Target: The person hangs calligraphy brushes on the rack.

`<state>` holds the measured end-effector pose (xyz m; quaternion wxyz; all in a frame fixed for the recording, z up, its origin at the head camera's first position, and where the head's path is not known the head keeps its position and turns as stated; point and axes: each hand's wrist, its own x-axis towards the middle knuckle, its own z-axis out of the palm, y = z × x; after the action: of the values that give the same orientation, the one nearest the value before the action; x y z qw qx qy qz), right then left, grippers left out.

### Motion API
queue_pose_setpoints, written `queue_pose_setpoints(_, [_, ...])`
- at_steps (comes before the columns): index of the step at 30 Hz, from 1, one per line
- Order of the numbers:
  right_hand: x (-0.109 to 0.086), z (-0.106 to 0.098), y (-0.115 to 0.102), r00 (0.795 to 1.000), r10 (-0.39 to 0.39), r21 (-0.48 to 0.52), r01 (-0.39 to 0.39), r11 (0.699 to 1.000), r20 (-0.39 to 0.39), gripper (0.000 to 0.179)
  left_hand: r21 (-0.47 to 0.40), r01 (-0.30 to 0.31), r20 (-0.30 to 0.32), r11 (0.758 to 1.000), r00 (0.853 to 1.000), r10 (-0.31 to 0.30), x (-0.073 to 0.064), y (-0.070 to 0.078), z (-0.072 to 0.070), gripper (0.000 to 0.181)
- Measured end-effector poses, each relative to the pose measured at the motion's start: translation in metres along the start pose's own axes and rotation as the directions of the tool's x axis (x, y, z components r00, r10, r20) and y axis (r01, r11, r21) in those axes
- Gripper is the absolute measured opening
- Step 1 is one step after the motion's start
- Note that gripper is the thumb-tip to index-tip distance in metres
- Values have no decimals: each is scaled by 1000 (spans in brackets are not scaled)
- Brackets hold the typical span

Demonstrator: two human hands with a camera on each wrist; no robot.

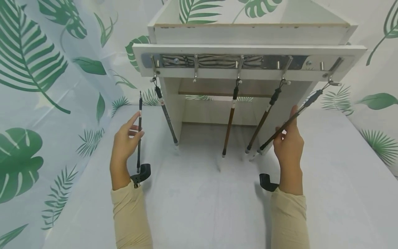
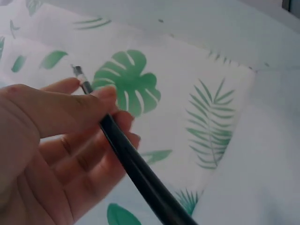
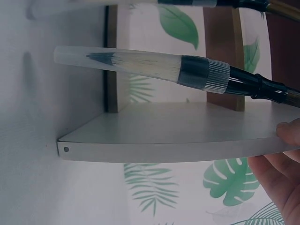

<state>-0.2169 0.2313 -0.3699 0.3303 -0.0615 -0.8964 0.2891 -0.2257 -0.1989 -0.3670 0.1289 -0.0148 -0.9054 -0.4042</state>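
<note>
Between thumb and fingers, my left hand [image 1: 125, 138] pinches a slim dark-handled calligraphy brush [image 2: 145, 183], held upright left of the white shelf unit. A loop tops this brush. My right hand [image 1: 289, 141] holds the front edge of the unit's white side panel [image 3: 178, 152], thumb on one face and fingers on the other. Just in front of that hand, a calligraphy brush [image 3: 201, 72] with a clear cap over its bristles hangs slanted from the rightmost hook. More brushes hang by loops: one at the left [image 1: 166, 114], one mid-rail [image 1: 230, 117] and another [image 1: 264, 117] right of it.
A white board [image 1: 217, 72] with a metal hook rail spans the unit's front. One hook [image 1: 196, 69] stands between the left and middle brushes. Below lies a pale cloth-covered surface [image 1: 202, 204]. Leaf-printed sheeting [image 1: 87, 65] surrounds it. Black wrist mounts [image 1: 144, 173] sit on both wrists.
</note>
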Motion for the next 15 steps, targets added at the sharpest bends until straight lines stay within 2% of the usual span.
queue_pose_setpoints(4, [-1, 0, 0, 1000, -4, 3, 4, 1000, -3, 75, -67, -96, -90, 993, 992, 90, -2, 10, 1, 64])
queue_pose_setpoints(9, [-1, 0, 0, 1000, -26, 1, 26, 1000, -18, 75, -118, -212, -180, 970, 965, 189, -6, 22, -1, 63])
queue_pose_setpoints(12, [-1, 0, 1, 1000, -25, 6, 25, 1000, -18, 75, -114, -248, -213, 962, 952, 220, -9, 28, -2, 63])
queue_pose_setpoints(15, [0, 0, 1, 1000, -20, 9, 20, 1000, -16, 75, -107, -261, -232, 959, 945, 231, -10, 31, -3, 61])
